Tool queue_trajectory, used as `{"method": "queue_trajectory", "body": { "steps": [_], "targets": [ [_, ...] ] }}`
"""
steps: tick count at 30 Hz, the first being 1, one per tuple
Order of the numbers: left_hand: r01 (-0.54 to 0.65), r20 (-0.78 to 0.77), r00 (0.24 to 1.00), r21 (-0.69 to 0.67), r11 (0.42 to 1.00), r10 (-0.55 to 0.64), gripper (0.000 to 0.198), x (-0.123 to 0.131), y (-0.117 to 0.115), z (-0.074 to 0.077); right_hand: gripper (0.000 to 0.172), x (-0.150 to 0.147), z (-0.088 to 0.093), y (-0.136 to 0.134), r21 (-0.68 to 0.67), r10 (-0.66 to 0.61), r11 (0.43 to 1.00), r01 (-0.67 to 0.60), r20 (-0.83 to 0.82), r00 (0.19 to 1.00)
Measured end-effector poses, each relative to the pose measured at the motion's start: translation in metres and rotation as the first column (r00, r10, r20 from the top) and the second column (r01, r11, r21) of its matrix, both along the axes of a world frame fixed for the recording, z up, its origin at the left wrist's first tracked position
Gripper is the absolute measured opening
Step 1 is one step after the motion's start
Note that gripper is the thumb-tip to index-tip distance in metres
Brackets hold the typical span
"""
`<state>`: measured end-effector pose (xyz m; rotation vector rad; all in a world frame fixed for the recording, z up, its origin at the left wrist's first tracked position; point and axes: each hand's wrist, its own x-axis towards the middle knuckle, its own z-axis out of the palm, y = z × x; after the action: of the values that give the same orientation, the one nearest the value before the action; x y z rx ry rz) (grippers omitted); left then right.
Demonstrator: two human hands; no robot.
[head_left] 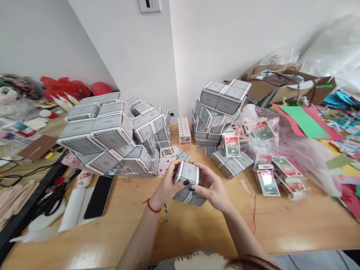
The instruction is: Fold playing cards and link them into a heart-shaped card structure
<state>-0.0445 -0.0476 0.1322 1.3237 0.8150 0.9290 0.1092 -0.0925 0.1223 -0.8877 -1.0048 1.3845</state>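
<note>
Between my two hands is a block built of grey patterned playing cards (188, 173), low over the wooden table in front of me. My left hand (168, 184) grips its left side, thumb on the front face. On the right side my right hand (213, 186) wraps round it, its thumb also at the front. A few loose cards (166, 164) lie face up just behind my left hand. Large stacks of similar card blocks stand at the left (109, 131) and behind on the right (219, 108). One more card block (232, 163) rests right of my right hand.
A clear case (184, 131) stands between the stacks. Opened card boxes (267, 182) and plastic wrap (312, 161) lie at right, with a red thread (254, 215) nearer. Left are a black phone (99, 197), a white roll (72, 209) and black scissors (54, 197).
</note>
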Motion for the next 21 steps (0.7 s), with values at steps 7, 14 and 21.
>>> {"method": "queue_trajectory", "body": {
  "steps": [7,14,21],
  "targets": [
    [-0.040,0.006,0.999,0.006,0.999,0.040,0.056,0.006,-0.002,0.000,0.058,0.002,0.000,-0.002,0.048,-0.017,0.999,0.013,0.084,0.996],
    [-0.090,0.026,0.996,-0.001,0.996,0.090,0.052,0.005,-0.004,-0.005,0.056,0.001,0.002,0.000,0.085,-0.007,0.996,-0.010,0.205,0.979],
    [-0.364,0.176,0.913,-0.052,0.930,0.367,0.048,0.000,0.000,-0.030,0.090,0.018,-0.008,0.005,0.106,-0.148,0.988,0.111,0.470,0.870]
  ]
}}
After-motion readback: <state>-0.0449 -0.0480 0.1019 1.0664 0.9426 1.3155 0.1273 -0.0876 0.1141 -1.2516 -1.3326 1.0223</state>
